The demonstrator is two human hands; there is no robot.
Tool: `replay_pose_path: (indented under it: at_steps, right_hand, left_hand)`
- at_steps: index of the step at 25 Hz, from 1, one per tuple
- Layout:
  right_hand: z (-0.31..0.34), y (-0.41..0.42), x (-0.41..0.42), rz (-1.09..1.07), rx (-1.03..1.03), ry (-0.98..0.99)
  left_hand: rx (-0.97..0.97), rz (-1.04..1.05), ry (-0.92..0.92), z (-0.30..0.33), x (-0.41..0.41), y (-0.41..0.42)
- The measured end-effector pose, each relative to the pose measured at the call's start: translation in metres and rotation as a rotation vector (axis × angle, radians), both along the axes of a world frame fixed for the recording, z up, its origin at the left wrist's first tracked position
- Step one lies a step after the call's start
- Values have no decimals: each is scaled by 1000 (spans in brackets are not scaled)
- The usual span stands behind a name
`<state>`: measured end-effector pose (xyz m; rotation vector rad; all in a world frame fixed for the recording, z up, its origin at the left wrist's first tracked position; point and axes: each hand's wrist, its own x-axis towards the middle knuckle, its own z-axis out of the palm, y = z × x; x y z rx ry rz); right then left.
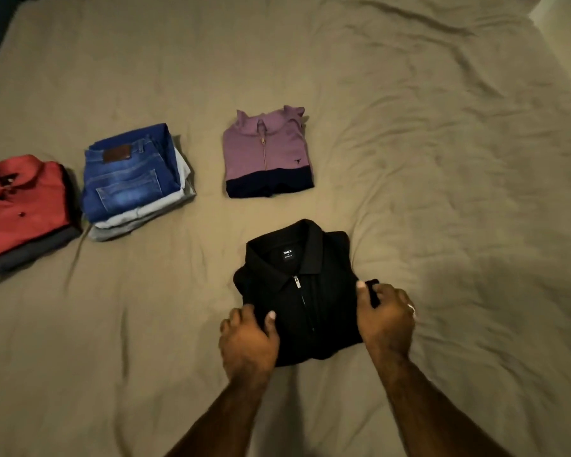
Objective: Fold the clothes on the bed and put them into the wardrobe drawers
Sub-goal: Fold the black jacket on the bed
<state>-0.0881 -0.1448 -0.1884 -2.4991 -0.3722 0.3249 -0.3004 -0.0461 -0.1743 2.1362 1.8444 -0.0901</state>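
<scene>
A folded black zip-collar shirt (305, 291) lies on the bed in front of me, collar pointing away. My left hand (248, 341) grips its left edge, thumb on top and fingers curled under the fabric. My right hand (384, 316) grips the right edge the same way, with a bit of black cloth between thumb and fingers. Farther back lies a folded purple zip shirt with a navy hem (267, 153). To the left sits a stack topped by blue jeans (129, 173) over grey garments. At the far left is a folded red shirt (20, 202) on a dark garment.
The tan bedsheet (442, 159) covers the whole bed and is wrinkled on the right side. A dark edge shows at the top left corner and a pale wall or floor strip at the top right. No wardrobe or drawer is in view.
</scene>
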Motion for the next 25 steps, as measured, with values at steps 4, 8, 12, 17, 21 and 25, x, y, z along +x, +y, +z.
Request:
replay_pose_path:
  at_steps: [4, 8, 12, 17, 21, 25]
  right_hand:
    - [-9, 24, 1, 126, -90, 258]
    - [-12, 25, -2, 62, 43, 289]
    - [-13, 37, -3, -216, 315, 466]
    - [-28, 44, 2, -54, -81, 479]
    - [-15, 52, -3, 86, -133, 307]
    - [-12, 62, 3, 21, -127, 745]
  left_hand:
    - [-375, 561, -273, -2, 22, 28]
    - [-402, 784, -633, -14, 16, 22]
    - [-618, 981, -879, -14, 6, 25]
    - [-484, 797, -396, -13, 10, 38]
    - [-404, 729, -269, -3, 17, 40]
    - [-698, 850, -629, -7, 22, 36]
